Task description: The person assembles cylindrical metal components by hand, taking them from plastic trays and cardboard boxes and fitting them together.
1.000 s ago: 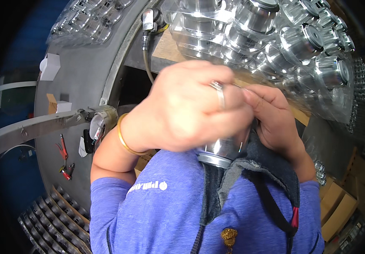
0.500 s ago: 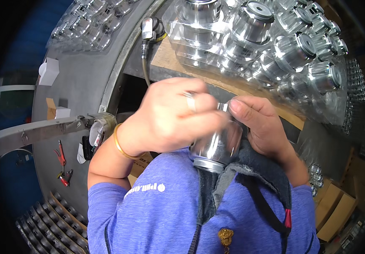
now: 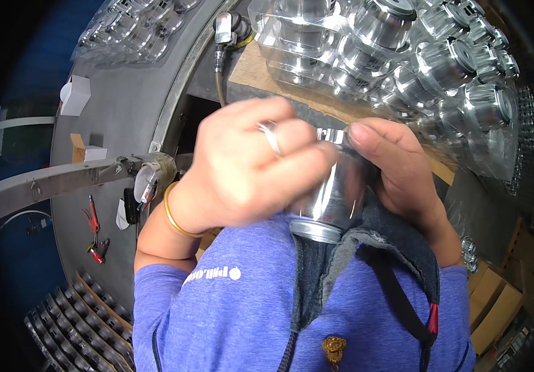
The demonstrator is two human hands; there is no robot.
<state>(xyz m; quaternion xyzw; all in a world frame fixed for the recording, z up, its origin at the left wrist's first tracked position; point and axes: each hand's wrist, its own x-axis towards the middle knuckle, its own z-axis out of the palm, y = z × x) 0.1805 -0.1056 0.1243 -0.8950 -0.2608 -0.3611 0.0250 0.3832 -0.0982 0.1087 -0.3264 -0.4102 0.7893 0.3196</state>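
Note:
A shiny, mirror-finished metal canister (image 3: 336, 197) with a ridged grey end rests against my chest, on the dark apron. My right hand (image 3: 397, 164) grips it from the right, thumb on its far rim; the other fingers are mostly hidden behind it. Across its left side lies my left hand (image 3: 257, 170), curled with the knuckles up and slightly blurred. Whatever the left fingers pinch, if anything, is hidden under the hand.
Clear plastic trays of similar shiny canisters (image 3: 459, 56) are stacked at the far right, beside a hose-fed tool (image 3: 225, 31). A metal arm (image 3: 50, 177) reaches in from the left, above red-handled pliers (image 3: 93, 220). Cardboard boxes (image 3: 496, 307) stand lower right; racked dark parts (image 3: 75, 325) lie lower left.
My left hand has shifted slightly over the canister, still curled. The canister sits a little farther right and up in view, my right hand with it. The background has shifted slightly too.

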